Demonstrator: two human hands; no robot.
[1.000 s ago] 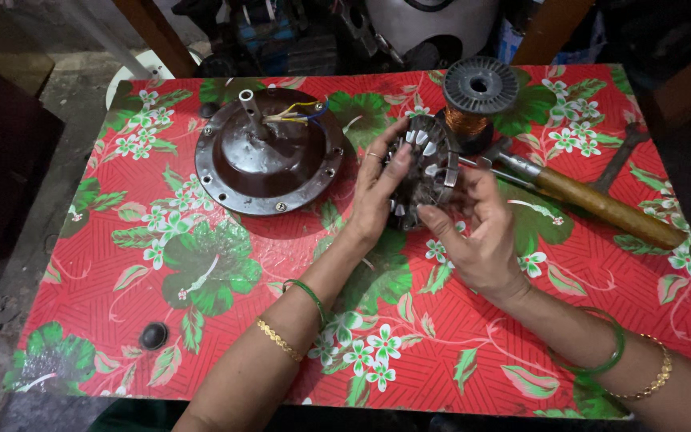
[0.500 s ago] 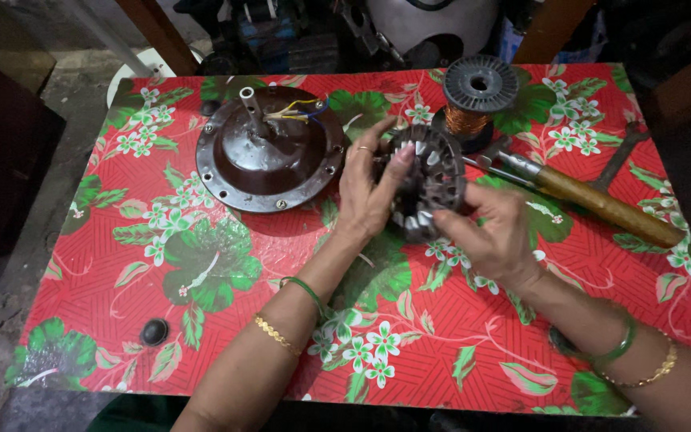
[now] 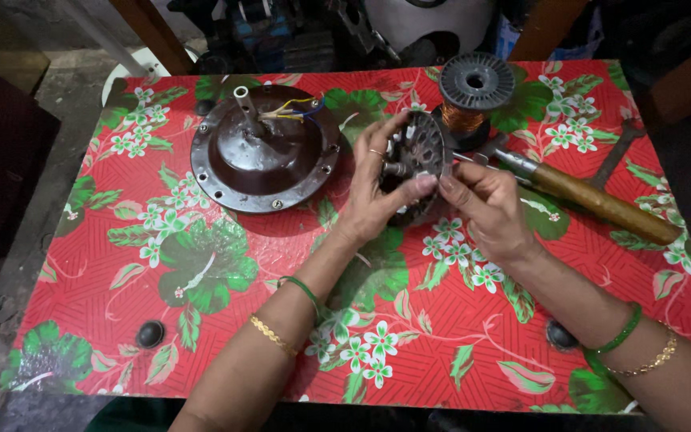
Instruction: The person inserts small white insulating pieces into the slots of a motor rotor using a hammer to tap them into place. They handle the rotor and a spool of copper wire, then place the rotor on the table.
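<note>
Head view, looking down on my bench, a table covered in red oilcloth with green leaves and white flowers [image 3: 225, 320]. Both my hands are on the round slotted metal motor core [image 3: 416, 156], held up on edge just above the cloth, right of centre and near the far side. My left hand [image 3: 377, 196] cups it from the near-left, fingers curled round the rim and thumb [image 3: 421, 186] pressed against the face; closed on it, not gaping. My right hand [image 3: 485, 204] meets it from the right, fingertips pinched narrow at the core's edge; whether a strand of wire sits in that pinch I cannot tell, too fine to see. I judge the step in hand to be working at the core's slots, turning or checking it, rather than lifting or setting down. The next move, as I read it, calls for a steady left grip while the right fingers feed or pick at one slot at a time, with small rotations. Just behind the core stands the grey plastic spool of copper winding wire [image 3: 473, 92], close but not touching my hands. To the left, well apart, lies the dark brown domed metal motor cover [image 3: 261, 152], shaft up, with coloured leads trailing from it. A wooden-handled tool [image 3: 601, 204] lies to the right, just past my right hand.
</note>
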